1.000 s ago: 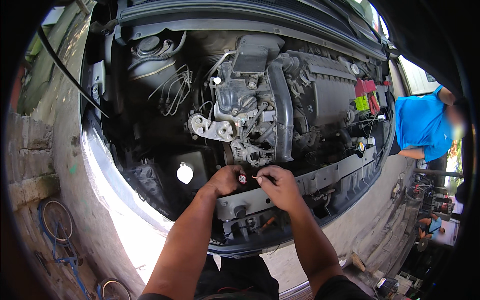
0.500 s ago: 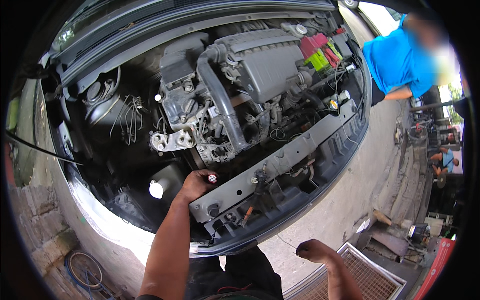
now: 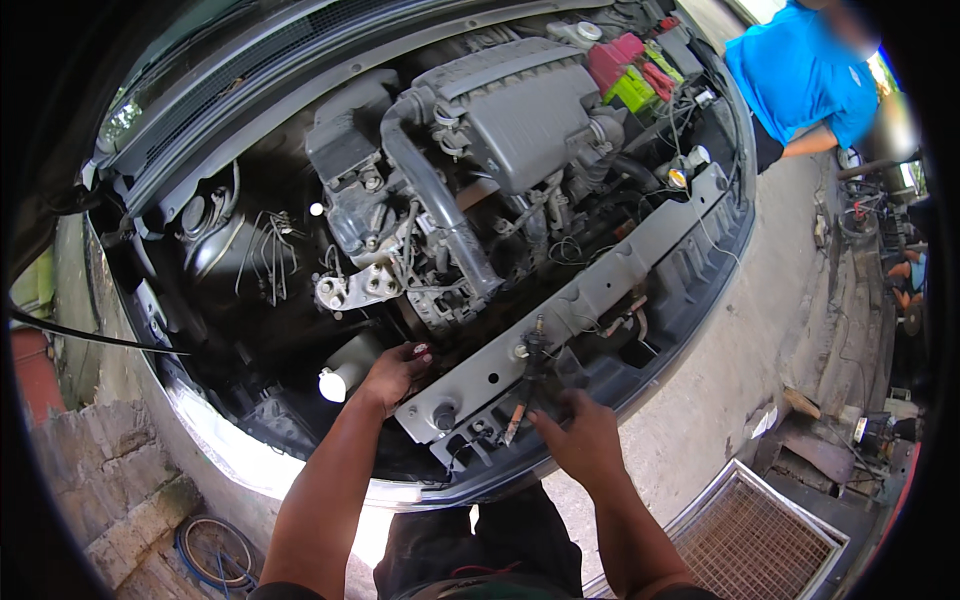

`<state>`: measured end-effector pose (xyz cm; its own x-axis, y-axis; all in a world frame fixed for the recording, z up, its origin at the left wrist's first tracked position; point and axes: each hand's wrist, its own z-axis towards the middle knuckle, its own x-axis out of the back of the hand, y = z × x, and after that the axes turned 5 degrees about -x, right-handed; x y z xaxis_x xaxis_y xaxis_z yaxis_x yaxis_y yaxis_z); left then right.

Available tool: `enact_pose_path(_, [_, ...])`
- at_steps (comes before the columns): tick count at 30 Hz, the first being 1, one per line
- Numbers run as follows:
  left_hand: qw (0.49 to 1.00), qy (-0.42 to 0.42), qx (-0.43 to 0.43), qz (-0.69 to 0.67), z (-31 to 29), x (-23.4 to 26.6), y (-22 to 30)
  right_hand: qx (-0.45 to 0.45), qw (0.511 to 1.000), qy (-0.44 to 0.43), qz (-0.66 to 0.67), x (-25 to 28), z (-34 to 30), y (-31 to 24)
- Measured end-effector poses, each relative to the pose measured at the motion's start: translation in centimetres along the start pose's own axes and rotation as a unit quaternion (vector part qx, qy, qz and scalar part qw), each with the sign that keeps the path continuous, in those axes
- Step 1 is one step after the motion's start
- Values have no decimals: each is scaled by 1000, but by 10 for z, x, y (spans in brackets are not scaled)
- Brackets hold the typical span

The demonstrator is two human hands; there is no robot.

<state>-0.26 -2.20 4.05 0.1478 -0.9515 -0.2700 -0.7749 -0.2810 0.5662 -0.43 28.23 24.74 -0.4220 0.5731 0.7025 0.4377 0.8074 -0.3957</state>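
My left hand (image 3: 392,378) is inside the open engine bay, just behind the grey front crossbar (image 3: 590,300). Its fingers close round a small red round thing (image 3: 422,351), too small to name. My right hand (image 3: 585,440) is over the bar's front edge, thumb and forefinger apart, and I see nothing held between them. Just left of its thumb, a slim orange-handled tool (image 3: 516,418) leans in the recess in front of the bar. A dark fitting (image 3: 535,350) with a thin wire stands on the bar above it.
The engine with its black air box (image 3: 530,120) fills the bay's middle. A white-capped reservoir (image 3: 335,384) is left of my left hand. At the right stands a person in a blue shirt (image 3: 800,75). A metal mesh grille (image 3: 760,530) lies on the ground.
My right hand has moved up and left from beside the car to the orange-handled tool. My left hand stays in the bay with the red thing, now turned. The view has shifted slightly.
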Motion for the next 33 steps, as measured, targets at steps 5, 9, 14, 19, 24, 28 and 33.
enact_pose_path(5, [993,-8,40,-112,1,8,7,10,997,-15,-71,-30,36,-11])
enact_pose_path(9, [991,29,53,-122,6,9,11,11,986,-74,147,-23,46,8])
enact_pose_path(14, [995,20,40,-93,5,1,17,-2,858,-192,476,-16,32,13])
enact_pose_path(19, [999,-17,-46,13,8,0,10,180,907,-194,329,-38,51,-36])
enact_pose_path(24, [977,-103,-161,92,2,-7,8,198,973,-92,71,-65,79,-94])
enact_pose_path(28, [951,-102,-181,230,-8,-18,26,244,968,-48,28,-70,91,-98])
enact_pose_path(33, [938,-74,-183,284,-18,-17,41,214,973,-84,-1,-72,98,-94])
